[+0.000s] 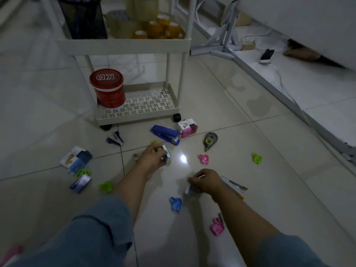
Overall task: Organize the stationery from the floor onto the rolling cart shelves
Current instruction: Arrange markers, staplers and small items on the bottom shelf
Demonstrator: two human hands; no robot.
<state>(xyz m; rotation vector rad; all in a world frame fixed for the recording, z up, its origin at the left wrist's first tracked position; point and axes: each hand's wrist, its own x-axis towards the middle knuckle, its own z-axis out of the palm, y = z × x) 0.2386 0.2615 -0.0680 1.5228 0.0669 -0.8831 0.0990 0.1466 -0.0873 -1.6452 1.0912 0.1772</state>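
Right now your left hand [152, 156] is closing around a clutch of small items near the floor, a small white box with a teal edge [167, 153] among them plus something yellow-green that is too hidden to name. Your right hand [205, 182] is gripping a small blue-and-white box [189, 189] low against the glossy pale tiled floor [250, 189], with a thin stick-like piece showing above the knuckles.

You are in the gathering step: both hands are loaded, nothing from this grab is on the cart yet. The next move probably calls for lifting both handfuls and carrying them forward to the white rolling cart's perforated bottom shelf [150, 106], which has bare room beside the red round tin [107, 89].

Much stationery is lying scattered around you: a blue stapler [164, 134] touching a pink-and-white cube-shaped gadget [187, 127], a grey correction-tape dispenser [210, 141], small pink [203, 158], green [256, 158] and blue [175, 203] plastic pieces, and blue-and-white boxes [76, 158] to your left.

On the tin's lid you can read white letters, upside down to you, seemingly "KB". The printing on the boxes is too small to read.
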